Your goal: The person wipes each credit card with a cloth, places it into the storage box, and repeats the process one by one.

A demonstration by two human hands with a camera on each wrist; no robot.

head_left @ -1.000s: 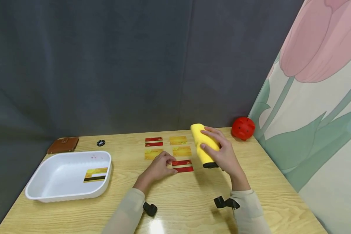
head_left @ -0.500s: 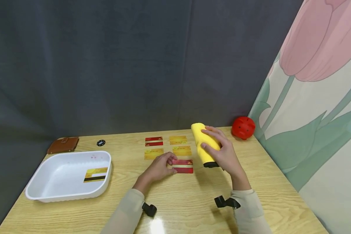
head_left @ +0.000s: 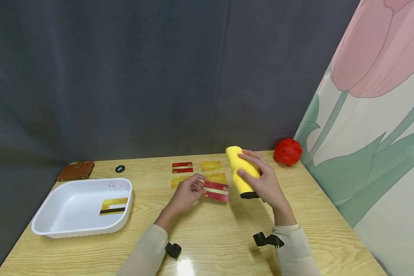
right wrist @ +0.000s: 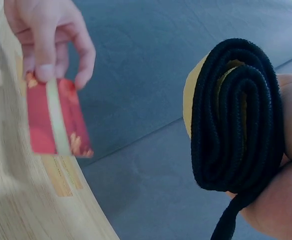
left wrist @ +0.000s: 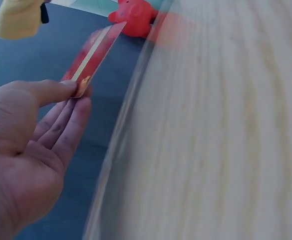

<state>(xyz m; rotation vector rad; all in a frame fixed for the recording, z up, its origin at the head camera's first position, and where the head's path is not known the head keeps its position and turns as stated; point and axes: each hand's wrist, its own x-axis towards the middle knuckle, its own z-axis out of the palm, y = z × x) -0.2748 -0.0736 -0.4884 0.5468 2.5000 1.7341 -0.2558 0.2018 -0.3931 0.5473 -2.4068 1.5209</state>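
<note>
My left hand [head_left: 186, 194] pinches a red card [head_left: 216, 191] with a pale stripe by its left end, between thumb and fingers. The card is raised off the table and tilted, as the left wrist view shows. In my right hand [head_left: 263, 180] is a rolled yellow cloth [head_left: 241, 170] with black edging, gripped above the table. Its coiled black end [right wrist: 235, 120] faces the right wrist camera. Behind the left hand lie another red card [head_left: 182, 167] and several yellow cards, one of them a yellow card [head_left: 211, 166] at the back; the left hand partly covers the nearer ones.
A white tray [head_left: 79, 232] at left holds a yellow card with a black stripe [head_left: 113, 206]. Behind it lie a brown wallet [head_left: 76, 171] and a black poker chip [head_left: 120, 168]. A red piggy bank [head_left: 288, 152] stands at the back right. A dark curtain hangs behind the table.
The red card has come up off the table in the left hand and now tilts, its right end lower. The right hand and rolled cloth have hardly moved.
</note>
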